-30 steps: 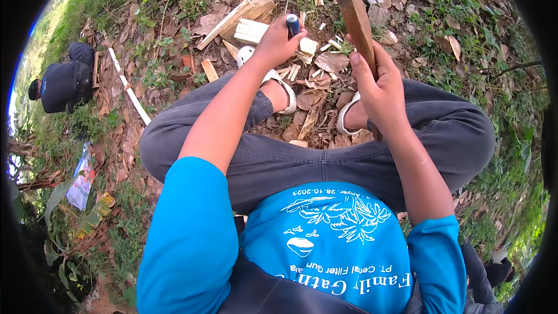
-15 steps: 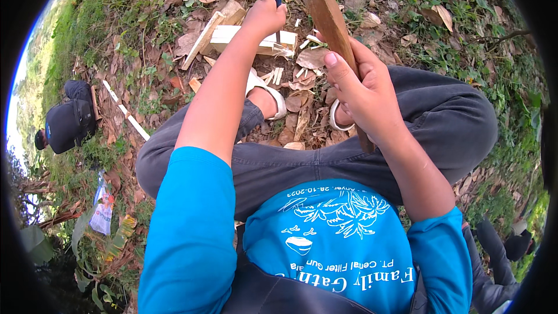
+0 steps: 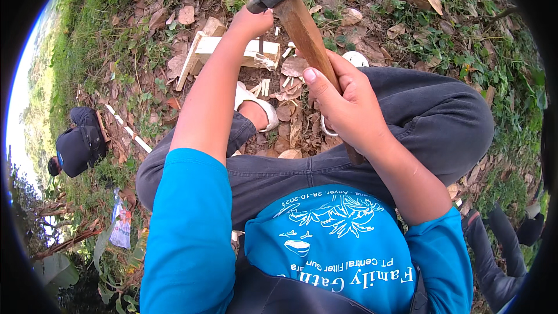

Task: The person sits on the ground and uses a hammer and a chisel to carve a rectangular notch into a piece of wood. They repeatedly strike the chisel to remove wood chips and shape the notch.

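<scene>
My right hand [image 3: 351,96] is wrapped round the wooden handle of a claw hammer [image 3: 309,36]. The hammer's dark metal head hangs right at the top of my left hand [image 3: 251,23], partly covering it. That left hand is closed on a chisel [image 3: 261,44], whose narrow dark blade points down at a pale wooden block [image 3: 235,50]; the chisel's handle is mostly hidden. The block lies on the ground beyond my feet, against another pale board [image 3: 189,64]. Splintered fibres stick out at the block's right end.
Wood chips [image 3: 261,88] lie between my feet among dry leaves. One white shoe [image 3: 271,115] is near the block. A long pale stick [image 3: 128,128], a black backpack [image 3: 81,145] and a plastic bag [image 3: 121,224] lie to the left. Another person's legs [image 3: 494,256] show at lower right.
The view has shifted slightly. The hammer's head has come down a little, close over my left hand, and the chisel's blue handle is now mostly hidden. Both grips stay the same.
</scene>
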Motion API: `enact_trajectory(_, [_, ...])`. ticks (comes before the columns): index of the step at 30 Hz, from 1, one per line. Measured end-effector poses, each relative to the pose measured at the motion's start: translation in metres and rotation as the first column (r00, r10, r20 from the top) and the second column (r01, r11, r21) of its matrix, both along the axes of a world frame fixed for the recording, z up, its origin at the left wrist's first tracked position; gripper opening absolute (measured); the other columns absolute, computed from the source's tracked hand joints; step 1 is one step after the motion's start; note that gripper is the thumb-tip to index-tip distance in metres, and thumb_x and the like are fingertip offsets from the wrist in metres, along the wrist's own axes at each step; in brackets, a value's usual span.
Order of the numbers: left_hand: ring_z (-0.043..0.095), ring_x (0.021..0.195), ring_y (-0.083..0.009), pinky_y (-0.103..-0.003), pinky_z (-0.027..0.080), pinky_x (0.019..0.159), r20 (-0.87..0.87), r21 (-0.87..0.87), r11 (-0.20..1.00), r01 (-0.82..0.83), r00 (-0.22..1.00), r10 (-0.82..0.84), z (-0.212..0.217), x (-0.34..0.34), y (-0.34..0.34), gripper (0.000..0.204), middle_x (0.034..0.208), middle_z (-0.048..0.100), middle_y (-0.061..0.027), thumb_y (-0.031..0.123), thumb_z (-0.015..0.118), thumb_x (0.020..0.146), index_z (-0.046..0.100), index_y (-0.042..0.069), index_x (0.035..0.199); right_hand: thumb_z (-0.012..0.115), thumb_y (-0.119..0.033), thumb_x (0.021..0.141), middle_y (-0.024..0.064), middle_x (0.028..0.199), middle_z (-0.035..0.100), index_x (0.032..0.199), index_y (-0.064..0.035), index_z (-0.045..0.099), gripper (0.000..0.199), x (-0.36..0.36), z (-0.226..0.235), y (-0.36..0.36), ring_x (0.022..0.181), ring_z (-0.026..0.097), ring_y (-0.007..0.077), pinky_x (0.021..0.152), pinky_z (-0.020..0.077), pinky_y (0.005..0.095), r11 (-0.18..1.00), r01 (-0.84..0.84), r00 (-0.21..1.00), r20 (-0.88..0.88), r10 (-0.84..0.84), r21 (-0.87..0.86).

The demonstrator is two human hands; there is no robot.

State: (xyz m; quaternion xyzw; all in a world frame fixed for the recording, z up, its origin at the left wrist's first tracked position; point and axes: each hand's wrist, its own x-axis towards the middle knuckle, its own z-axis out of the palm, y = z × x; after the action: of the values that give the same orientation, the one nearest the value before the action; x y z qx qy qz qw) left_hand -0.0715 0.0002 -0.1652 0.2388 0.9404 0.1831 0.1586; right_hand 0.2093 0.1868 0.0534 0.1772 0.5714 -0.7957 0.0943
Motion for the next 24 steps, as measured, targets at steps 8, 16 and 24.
enact_trajectory(8, [0.054,0.062,-0.0128,-0.032,0.044,0.062,0.217,0.585,0.631,-0.510,0.848,0.484,0.014,0.135,-0.036,0.034,0.068,0.057,-0.0021,0.026,0.058,0.104,0.058,0.004,0.078,0.063,-0.032,0.105,-0.0073,0.076,0.051,0.142,-0.0040,0.055,0.048,0.002,-0.008,0.004,0.055,0.041,-0.0011,0.047,0.0338,0.0185,0.997,0.022,1.000,-0.005,-0.023,-0.076])
enact_trajectory(16, [0.048,0.059,-0.0194,-0.041,0.041,0.061,0.031,0.576,0.693,-0.433,0.859,0.510,0.025,0.135,-0.020,0.038,0.062,0.052,-0.0063,0.022,0.057,0.103,0.051,0.003,0.071,0.062,-0.034,0.106,-0.0087,0.073,0.047,0.142,-0.0067,0.056,0.046,0.006,0.009,-0.006,0.050,0.037,-0.0020,0.043,0.0319,0.0174,0.987,-0.023,0.998,-0.064,0.013,-0.159])
enact_trajectory(24, [0.062,0.065,-0.0270,-0.042,0.047,0.065,0.020,0.540,0.731,-0.417,0.875,0.484,0.017,0.120,-0.021,0.030,0.067,0.062,-0.0122,0.021,0.061,0.099,0.061,0.001,0.077,0.061,-0.034,0.106,-0.0092,0.073,0.046,0.144,-0.0076,0.056,0.046,0.006,0.027,-0.005,0.051,0.035,-0.0026,0.045,0.0314,0.0166,0.992,0.010,0.990,-0.139,-0.028,-0.128])
